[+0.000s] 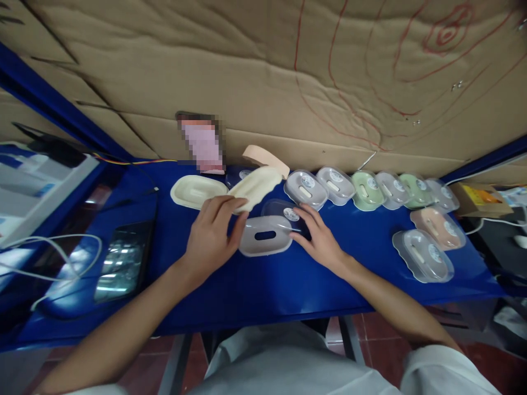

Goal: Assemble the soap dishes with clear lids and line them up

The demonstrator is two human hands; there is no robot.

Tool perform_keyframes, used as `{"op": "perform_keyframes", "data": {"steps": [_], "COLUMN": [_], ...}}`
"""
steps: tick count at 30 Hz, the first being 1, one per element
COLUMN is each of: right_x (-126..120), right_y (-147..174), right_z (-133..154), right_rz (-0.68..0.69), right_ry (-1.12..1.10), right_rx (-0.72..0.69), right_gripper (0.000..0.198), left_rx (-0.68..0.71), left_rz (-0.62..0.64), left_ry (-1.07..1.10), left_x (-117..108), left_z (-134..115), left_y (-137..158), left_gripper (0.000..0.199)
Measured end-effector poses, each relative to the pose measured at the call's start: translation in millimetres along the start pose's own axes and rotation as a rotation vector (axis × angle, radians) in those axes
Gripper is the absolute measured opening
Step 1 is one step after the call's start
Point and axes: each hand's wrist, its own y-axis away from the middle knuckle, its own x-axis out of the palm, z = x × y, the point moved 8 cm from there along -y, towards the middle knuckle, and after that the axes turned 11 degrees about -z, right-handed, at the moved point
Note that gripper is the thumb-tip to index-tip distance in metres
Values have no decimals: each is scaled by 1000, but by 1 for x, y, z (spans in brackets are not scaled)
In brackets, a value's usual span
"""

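Observation:
My left hand [212,236] and my right hand [319,238] hold a grey slotted tray [265,237] from either side on the blue table [263,285]. A clear lid [284,208] with a round sticker lies just behind it, by my right fingertips. A cream soap-box piece [255,187] leans tilted above my left fingers. Another cream tray [196,191] lies flat to the left, and a peach piece [265,159] leans at the cardboard wall.
A row of closed soap boxes, clear, green and peach [366,189], runs along the back right; two more [424,255] lie nearer. Cardboard sheet [263,71] backs the table. A phone [123,260] and white cables [53,258] lie at left.

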Motion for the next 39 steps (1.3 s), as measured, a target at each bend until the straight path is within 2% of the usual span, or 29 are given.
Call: {"op": "perform_keyframes", "data": {"steps": [4, 7, 12, 14, 17, 20, 23, 27, 33, 35, 39], "right_x": [-14, -27, -39, -34, -20, -7, 5, -2, -38, -33, -7], "right_y": [-4, -6, -5, -3, 3, 11, 20, 21, 15, 20, 34], "right_z": [-1, -2, 4, 12, 24, 37, 48, 51, 54, 59, 67], "right_rz": [-58, -102, -140, -111, 4, 91, 150, 118, 37, 97, 214], "right_ry": [36, 104, 229, 241, 229, 249, 274, 204, 101, 124, 226], "right_rx": [-52, -60, -95, -163, -272, -409, -540, -588, -589, -613, -671], "right_gripper": [48, 40, 40, 39, 35, 43, 46, 17, 16, 17, 31], "left_rx": [93, 122, 130, 123, 88, 60, 89, 81, 124, 159, 197], "left_rz": [80, 90, 81, 92, 139, 200, 254, 316, 411, 448, 493], "left_ry": [28, 33, 81, 69, 54, 61, 73, 87, 73, 37, -20], "left_x": [8, 10, 9, 12, 19, 26, 29, 30, 41, 47, 51], "left_z": [-17, -22, -22, -16, -1, 13, 16, 21, 24, 23, 22], "left_y": [9, 13, 13, 12, 9, 7, 4, 2, 11, 16, 23], "left_gripper": [30, 30, 32, 30, 27, 24, 22, 23, 19, 19, 18]}}
